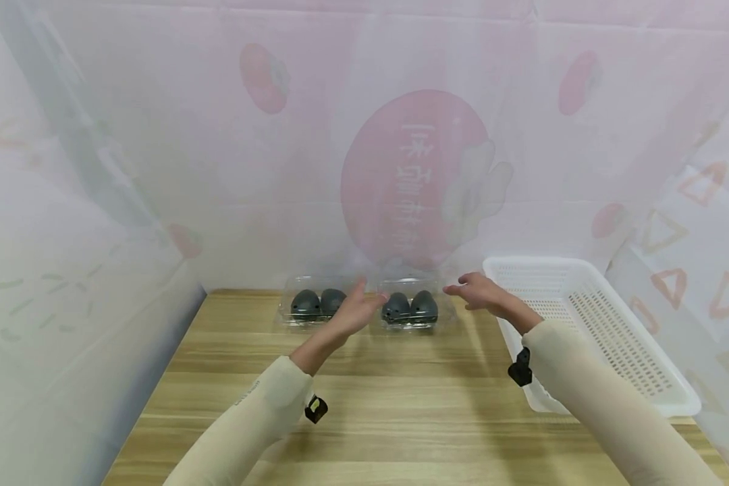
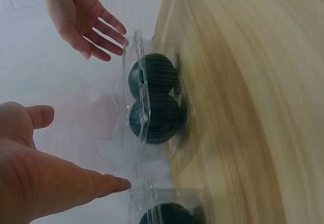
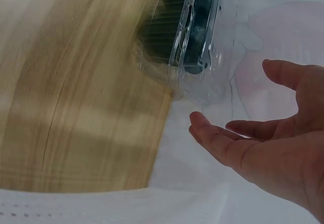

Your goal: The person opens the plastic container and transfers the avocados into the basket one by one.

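Two clear plastic clamshell boxes stand side by side at the table's back edge, the left box (image 1: 283,316) and the right box (image 1: 431,283). Each contains dark green, egg-shaped items, a pair in the left one (image 1: 306,304) and a pair in the right one (image 1: 424,307). My left hand (image 1: 354,312) hovers between the boxes, fingers extended and thumb spread towards the right box. On that box's other side, my right hand (image 1: 481,291) is held with loosely bent fingers, apart from the plastic. Both hands hold nothing.
A white perforated plastic basket (image 1: 659,398) sits at the right of the wooden table (image 1: 389,418). Pale printed cloth (image 1: 316,169) hangs behind the table and along both sides. A small black device (image 1: 520,368) is on the right sleeve, another (image 1: 316,409) on the left.
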`<state>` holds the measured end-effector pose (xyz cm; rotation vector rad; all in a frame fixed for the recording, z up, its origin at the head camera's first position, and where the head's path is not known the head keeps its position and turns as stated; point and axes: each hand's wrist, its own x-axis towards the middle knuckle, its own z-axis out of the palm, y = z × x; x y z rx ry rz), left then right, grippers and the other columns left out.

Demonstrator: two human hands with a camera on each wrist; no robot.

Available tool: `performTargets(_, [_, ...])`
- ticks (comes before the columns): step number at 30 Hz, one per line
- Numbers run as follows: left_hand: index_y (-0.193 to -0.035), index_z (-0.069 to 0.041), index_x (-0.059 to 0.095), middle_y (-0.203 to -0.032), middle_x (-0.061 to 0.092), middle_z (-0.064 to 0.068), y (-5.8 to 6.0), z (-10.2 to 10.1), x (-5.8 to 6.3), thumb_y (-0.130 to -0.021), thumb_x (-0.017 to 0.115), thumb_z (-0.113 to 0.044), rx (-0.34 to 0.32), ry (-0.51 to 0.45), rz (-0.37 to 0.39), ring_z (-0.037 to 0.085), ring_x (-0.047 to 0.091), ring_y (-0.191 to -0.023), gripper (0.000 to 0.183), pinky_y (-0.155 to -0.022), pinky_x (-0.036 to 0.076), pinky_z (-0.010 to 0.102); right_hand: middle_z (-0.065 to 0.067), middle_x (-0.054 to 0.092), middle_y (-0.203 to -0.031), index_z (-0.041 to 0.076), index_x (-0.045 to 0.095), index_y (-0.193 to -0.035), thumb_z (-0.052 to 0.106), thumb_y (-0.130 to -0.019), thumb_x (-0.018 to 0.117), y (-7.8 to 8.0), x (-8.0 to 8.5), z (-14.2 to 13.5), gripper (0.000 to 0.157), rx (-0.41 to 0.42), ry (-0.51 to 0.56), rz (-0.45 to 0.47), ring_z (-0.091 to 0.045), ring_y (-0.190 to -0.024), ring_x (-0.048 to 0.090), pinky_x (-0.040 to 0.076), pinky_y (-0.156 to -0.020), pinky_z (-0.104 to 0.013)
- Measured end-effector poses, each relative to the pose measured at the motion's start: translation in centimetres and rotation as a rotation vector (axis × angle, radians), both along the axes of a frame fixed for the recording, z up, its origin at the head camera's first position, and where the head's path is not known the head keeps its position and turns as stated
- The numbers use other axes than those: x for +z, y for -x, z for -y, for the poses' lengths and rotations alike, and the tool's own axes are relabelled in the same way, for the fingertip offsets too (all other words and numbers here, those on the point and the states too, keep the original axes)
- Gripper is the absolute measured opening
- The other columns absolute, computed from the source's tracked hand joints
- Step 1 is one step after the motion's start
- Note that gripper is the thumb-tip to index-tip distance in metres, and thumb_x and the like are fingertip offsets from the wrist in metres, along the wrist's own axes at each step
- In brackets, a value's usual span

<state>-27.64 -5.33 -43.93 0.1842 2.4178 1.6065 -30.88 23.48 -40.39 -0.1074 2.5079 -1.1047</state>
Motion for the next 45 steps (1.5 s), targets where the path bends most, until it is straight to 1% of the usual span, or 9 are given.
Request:
performTargets(4, [-0.158, -0.01, 0.004, -0.164, 0.004, 0.011, -0.3, -0.9, -0.2, -0.096, 0.056, -0.049, -0.018, -0.054, 0.063, 0.03, 0.002, -0.15, 0.09, -0.118, 0.008, 0.054, -0.017, 0.048, -0.098, -0.002, 0.05, -0.092, 0.029, -0.101, 0.053, -0.2, -0.3, 0.5, 0.031, -0.024, 0.045, 0.027, -0.028, -0.102, 0.054, 0.046, -0.099, -0.051])
performTargets(9, [-0.158, -0.01, -0.002, -0.164, -0.002, 0.012, -0.3, -1.7, -0.6, -0.095, 0.058, -0.048, -0.004, -0.121, 0.114, 0.031, -0.003, -0.15, 0.094, -0.118, 0.004, 0.054, -0.003, 0.034, -0.076, 0.012, 0.033, -0.072, 0.026, -0.1, 0.055, -0.3, -0.9, 1.1, 0.038, -0.054, 0.069, 0.031, -0.015, -0.075, 0.044, 0.048, -0.097, -0.051])
performTargets(13, [-0.156, -0.01, -0.011, -0.163, -0.01, 0.011, -0.2, -2.2, -1.2, -0.097, 0.056, -0.044, -0.006, -0.171, 0.163, 0.03, -0.004, -0.15, 0.096, -0.119, 0.005, 0.052, -0.002, 0.031, -0.074, 0.012, 0.028, -0.07, 0.025, -0.098, 0.057, -0.3, -1.7, 1.6, 0.041, -0.076, 0.066, 0.026, -0.016, -0.071, 0.039, 0.051, -0.093, -0.049])
performTargets(19, [-0.156, -0.012, -0.015, -0.163, -0.012, 0.011, 0.1, -2.5, -1.9, -0.1, 0.054, -0.039, 0.01, -0.202, 0.231, 0.03, -0.007, -0.149, 0.093, -0.118, 0.006, 0.055, -0.01, 0.044, -0.093, 0.007, 0.04, -0.082, 0.025, -0.097, 0.057, -0.6, -2.5, 2.0, 0.03, -0.093, 0.061, 0.022, -0.026, -0.095, 0.051, 0.051, -0.092, -0.048])
performTargets(22, [-0.155, -0.01, -0.015, -0.163, -0.013, 0.012, 0.1, -2.7, -2.3, -0.101, 0.053, -0.036, 0.017, -0.219, 0.24, 0.031, -0.009, -0.149, 0.091, -0.118, 0.005, 0.055, -0.006, 0.044, -0.081, 0.006, 0.04, -0.083, 0.023, -0.098, 0.057, -0.8, -2.7, 2.2, 0.029, -0.088, 0.053, 0.023, -0.02, -0.074, 0.049, 0.054, -0.076, -0.039])
performTargets(28, [-0.153, -0.01, -0.021, -0.161, -0.019, 0.015, 0.1, -2.9, -3.1, -0.103, 0.049, -0.025, 0.018, -0.274, 0.25, 0.032, -0.013, -0.148, 0.087, -0.118, 0.001, 0.053, 0.004, 0.033, -0.053, -0.006, 0.046, -0.104, 0.018, -0.099, 0.057, -1.0, -3.1, 2.6, 0.027, -0.068, 0.056, 0.021, -0.011, -0.047, 0.032, 0.033, -0.054, -0.03])
performTargets(35, [-0.153, -0.005, -0.018, -0.16, -0.016, 0.019, 0.1, -2.9, -3.6, -0.101, 0.048, -0.009, 0.033, -0.27, 0.182, 0.033, -0.012, -0.148, 0.084, -0.118, -0.003, 0.049, 0.004, 0.033, -0.053, 0.013, 0.032, -0.074, 0.016, -0.098, 0.058, -1.0, -3.1, 3.0, 0.035, -0.085, 0.077, 0.016, -0.011, -0.048, 0.034, 0.034, -0.054, -0.03])
performTargets(41, [-0.154, -0.007, -0.017, -0.161, -0.013, 0.019, -0.1, -2.6, -3.7, -0.1, 0.046, -0.001, 0.018, -0.28, 0.147, 0.034, -0.009, -0.148, 0.084, -0.118, 0.003, 0.049, 0.003, 0.032, -0.053, 0.015, 0.024, -0.071, 0.016, -0.098, 0.059, -1.2, -3.2, 3.1, 0.044, -0.09, 0.093, 0.022, -0.012, -0.048, 0.033, 0.034, -0.057, -0.032])
performTargets(45, [-0.154, -0.006, -0.016, -0.161, -0.012, 0.02, -0.2, -2.4, -3.7, -0.099, 0.047, 0.0, 0.011, -0.284, 0.137, 0.035, -0.007, -0.148, 0.084, -0.118, 0.005, 0.05, 0.003, 0.034, -0.053, 0.01, 0.036, -0.079, 0.016, -0.098, 0.06, -1.6, -2.9, 3.2, 0.031, -0.095, 0.099, 0.021, -0.013, -0.049, 0.035, 0.036, -0.055, -0.031])
